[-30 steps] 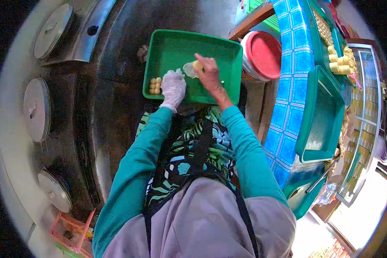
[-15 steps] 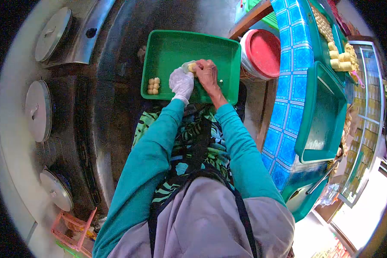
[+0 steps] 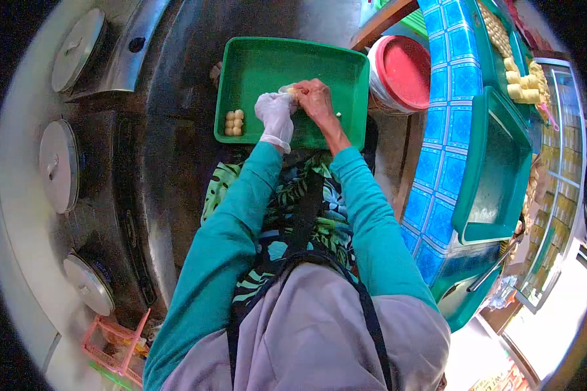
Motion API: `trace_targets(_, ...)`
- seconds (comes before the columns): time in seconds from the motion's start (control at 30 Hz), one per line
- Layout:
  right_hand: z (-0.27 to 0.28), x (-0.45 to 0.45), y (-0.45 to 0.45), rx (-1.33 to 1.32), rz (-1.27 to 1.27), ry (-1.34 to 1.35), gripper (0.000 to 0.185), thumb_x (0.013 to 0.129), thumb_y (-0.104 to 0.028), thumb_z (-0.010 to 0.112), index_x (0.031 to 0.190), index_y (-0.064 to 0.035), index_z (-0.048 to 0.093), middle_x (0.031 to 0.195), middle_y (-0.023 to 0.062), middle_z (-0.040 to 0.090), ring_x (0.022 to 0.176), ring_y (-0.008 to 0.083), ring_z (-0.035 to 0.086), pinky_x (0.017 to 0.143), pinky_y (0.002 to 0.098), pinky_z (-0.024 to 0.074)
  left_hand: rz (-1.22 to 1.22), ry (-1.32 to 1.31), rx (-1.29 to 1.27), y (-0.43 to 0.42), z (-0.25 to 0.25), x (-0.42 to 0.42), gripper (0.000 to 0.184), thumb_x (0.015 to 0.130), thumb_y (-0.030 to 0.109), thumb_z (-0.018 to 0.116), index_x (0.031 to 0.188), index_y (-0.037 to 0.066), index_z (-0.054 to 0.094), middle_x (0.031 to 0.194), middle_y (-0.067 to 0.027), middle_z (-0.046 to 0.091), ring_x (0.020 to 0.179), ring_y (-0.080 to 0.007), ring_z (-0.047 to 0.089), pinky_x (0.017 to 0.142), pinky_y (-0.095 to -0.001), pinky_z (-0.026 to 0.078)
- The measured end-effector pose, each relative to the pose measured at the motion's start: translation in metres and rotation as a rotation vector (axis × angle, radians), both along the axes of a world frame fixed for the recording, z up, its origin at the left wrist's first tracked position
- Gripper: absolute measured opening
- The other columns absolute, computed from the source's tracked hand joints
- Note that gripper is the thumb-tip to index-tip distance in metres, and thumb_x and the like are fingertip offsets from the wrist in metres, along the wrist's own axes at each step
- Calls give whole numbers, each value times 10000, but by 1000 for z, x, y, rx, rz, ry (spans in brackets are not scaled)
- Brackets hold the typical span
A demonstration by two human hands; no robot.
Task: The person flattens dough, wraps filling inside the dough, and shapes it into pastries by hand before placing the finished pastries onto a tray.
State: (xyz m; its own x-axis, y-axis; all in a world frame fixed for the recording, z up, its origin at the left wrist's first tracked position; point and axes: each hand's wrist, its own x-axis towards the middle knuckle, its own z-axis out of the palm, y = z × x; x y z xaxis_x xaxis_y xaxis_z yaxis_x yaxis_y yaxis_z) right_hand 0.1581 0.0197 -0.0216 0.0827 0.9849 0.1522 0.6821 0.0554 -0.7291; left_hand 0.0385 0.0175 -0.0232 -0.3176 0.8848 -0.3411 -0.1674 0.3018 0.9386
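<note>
My left hand [image 3: 276, 115], in a white glove, is closed around a pale yellow dough piece [image 3: 296, 90] that shows only in part. The bare fingers of my right hand [image 3: 316, 101] pinch at the same piece, touching the left hand. Both hands are over a green tray [image 3: 293, 57]. Several small round dough balls [image 3: 234, 122] sit in a tight block in its near left corner. A tiny white bit [image 3: 338, 115] lies in the tray, right of my right wrist.
A bucket with a red lid [image 3: 404, 72] stands right of the tray. Beyond it, a blue-tiled counter [image 3: 430, 163] carries another green tray [image 3: 496, 169] and pale rolls [image 3: 525, 86]. Lidded pots [image 3: 59, 166] line the left side, with a pink basket [image 3: 114, 345] below.
Both hands have risen slightly in view, and my left hand's fingers have closed more over the dough piece, which shows less. The dough balls in the corner have stayed put.
</note>
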Motion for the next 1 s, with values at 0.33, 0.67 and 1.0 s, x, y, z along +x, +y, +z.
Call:
trace_targets(0.33, 2, 6, 8, -72, 37, 121, 200, 741, -121, 696, 927, -111, 769, 753, 121, 701, 676, 244, 664, 619, 352, 531, -291, 428, 81, 0, 31, -29, 142, 708, 100, 674, 763, -26, 708, 705, -119, 700, 621, -183, 647, 567, -327, 475)
trace_targets(0.67, 0, 17, 13, -233, 50, 426, 129, 717, -104, 707, 816, -38, 757, 650, 99, 688, 518, 148, 635, 500, 297, 515, -79, -179, -174, -21, 3, 13, 233, 743, -58, 607, 955, -54, 705, 768, -61, 666, 606, -118, 585, 518, -263, 423)
trace_targets(1.0, 27, 27, 9, -551, -16, 859, 209, 796, -26, 656, 986, 41, 714, 861, 106, 711, 680, 167, 662, 575, 273, 535, -168, -516, -221, 8, 0, 10, 196, 815, 40, 671, 997, -31, 687, 893, -114, 705, 737, -222, 673, 649, -310, 551)
